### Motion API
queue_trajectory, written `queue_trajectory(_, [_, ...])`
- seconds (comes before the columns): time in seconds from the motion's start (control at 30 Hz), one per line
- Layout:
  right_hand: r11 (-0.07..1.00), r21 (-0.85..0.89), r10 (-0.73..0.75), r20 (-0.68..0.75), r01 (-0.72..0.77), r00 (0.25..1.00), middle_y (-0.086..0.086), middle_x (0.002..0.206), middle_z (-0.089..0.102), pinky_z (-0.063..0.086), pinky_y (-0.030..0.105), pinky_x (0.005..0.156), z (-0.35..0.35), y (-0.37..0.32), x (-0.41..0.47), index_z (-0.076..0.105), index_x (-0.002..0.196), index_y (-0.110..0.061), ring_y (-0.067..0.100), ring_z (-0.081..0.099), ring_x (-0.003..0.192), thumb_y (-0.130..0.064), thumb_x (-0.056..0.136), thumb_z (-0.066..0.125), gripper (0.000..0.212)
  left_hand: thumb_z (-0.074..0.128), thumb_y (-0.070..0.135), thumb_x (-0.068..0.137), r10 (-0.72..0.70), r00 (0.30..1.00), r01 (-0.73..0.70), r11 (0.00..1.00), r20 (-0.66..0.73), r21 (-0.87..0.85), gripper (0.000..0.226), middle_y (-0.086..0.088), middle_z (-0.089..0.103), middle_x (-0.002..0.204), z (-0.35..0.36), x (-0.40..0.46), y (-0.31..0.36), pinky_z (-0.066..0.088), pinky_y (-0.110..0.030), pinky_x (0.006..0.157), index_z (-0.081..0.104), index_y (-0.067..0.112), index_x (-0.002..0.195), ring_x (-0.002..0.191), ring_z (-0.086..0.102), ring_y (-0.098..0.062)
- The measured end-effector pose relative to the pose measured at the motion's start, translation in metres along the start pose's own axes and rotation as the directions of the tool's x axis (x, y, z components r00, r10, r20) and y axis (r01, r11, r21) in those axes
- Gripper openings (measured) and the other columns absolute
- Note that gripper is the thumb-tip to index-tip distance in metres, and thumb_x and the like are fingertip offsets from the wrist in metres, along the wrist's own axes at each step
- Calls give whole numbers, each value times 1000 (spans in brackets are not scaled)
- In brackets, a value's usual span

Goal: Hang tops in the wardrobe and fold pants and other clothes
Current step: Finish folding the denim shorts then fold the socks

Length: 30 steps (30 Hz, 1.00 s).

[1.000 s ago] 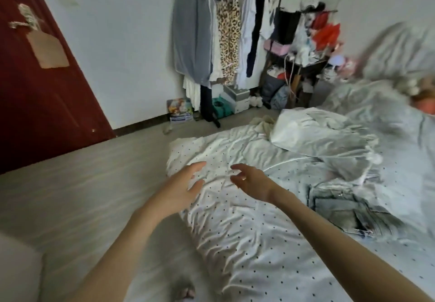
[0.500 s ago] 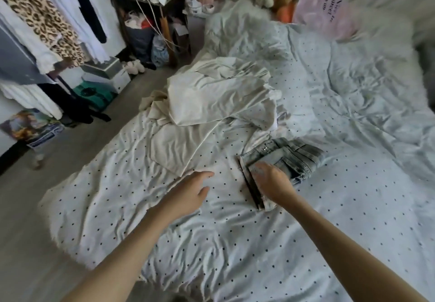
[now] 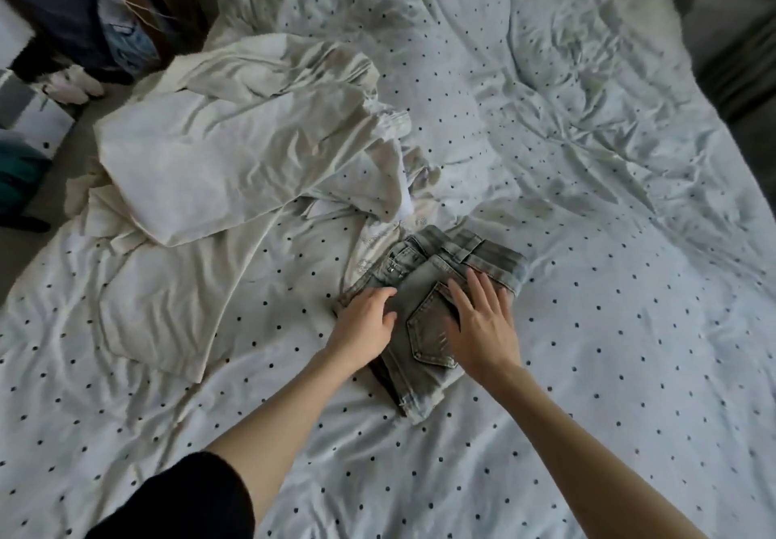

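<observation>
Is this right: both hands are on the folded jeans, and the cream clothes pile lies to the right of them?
Not quite. In the head view both the left hand and right hand rest on the folded jeans, but the cream clothes pile lies to their left, not right.

Soft, dim daylight fills the scene, apparently coming from the upper left, though the source is out of frame. Shadows are faint and diffuse. The bedsheet (image 3: 588,328) reads pale without glare. Corners darken and bend with wide-angle distortion; fine detail looks smeared and slightly soft throughout.
</observation>
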State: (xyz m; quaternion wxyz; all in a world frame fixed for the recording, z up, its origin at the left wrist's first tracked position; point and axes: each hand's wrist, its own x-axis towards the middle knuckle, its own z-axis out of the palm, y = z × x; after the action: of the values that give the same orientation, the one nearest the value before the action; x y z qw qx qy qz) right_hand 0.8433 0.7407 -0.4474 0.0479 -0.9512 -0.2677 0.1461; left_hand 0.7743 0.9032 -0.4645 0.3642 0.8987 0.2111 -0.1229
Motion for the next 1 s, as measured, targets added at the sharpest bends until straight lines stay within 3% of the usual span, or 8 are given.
queue_trajectory(0.17, [998,67,-9,-72,13,997,9,159,3,-8,37,117,12,4,-4,11,151,-22,25,-5,146,-29,101,37,57,57,39,90,-157,983,174,960,-94,221,44,-3,53,128,22,27,5,33,-42,103,51,19,128,125,42,-23])
queue_trajectory(0.37, [998,43,-52,-46,54,998,7,159,-1,-17,38,114,20,-4,-2,9,151,-24,25,-17,142,-38,100,36,59,61,34,87,-219,945,258,956,-244,142,14,-1,64,100,-5,32,-16,35,-37,88,65,20,89,104,54,-24])
queue_trajectory(0.5, [996,-68,-62,9,63,998,9,157,10,-8,49,115,36,-8,9,21,149,-25,30,-3,144,-48,95,41,62,64,30,86,-202,979,201,978,8,53,34,-1,46,74,-26,45,-39,36,-32,67,44,14,64,86,54,-30])
queue_trajectory(0.57, [991,-120,-51,30,55,998,10,156,16,-3,51,115,45,-7,18,22,149,-25,31,6,144,-50,95,40,63,64,30,86,-183,980,184,983,76,-18,24,-1,52,79,-27,54,-41,37,-30,66,51,12,78,81,54,-25])
queue_trajectory(0.7, [984,-162,-61,57,70,996,9,158,3,-17,47,112,64,-5,27,6,151,-26,29,-5,145,-51,97,28,63,63,36,86,-215,972,211,976,92,50,32,-1,57,87,-23,60,-45,39,-30,67,51,12,105,89,60,-27])
queue_trajectory(0.77, [985,-161,-54,71,65,996,10,157,9,-13,48,113,62,-7,25,14,151,-24,30,1,145,-50,97,34,63,63,34,87,-221,968,219,975,121,34,31,-5,59,85,-21,55,-48,39,-30,65,55,7,99,86,60,-28])
queue_trajectory(0.87, [985,-142,-88,86,100,992,10,157,7,-12,50,114,53,-9,18,19,150,-24,30,-1,145,-47,96,38,61,65,32,85,-290,945,290,957,149,21,36,1,46,62,-22,47,-50,31,-25,50,42,14,65,58,46,-15])
queue_trajectory(1.0, [998,39,44,-63,-42,997,13,154,22,16,57,114,37,-12,5,46,138,-14,33,15,143,-23,90,59,51,67,33,83,-388,886,400,916,254,3,44,1,38,58,-29,46,-53,26,-28,51,33,15,61,55,41,-15])
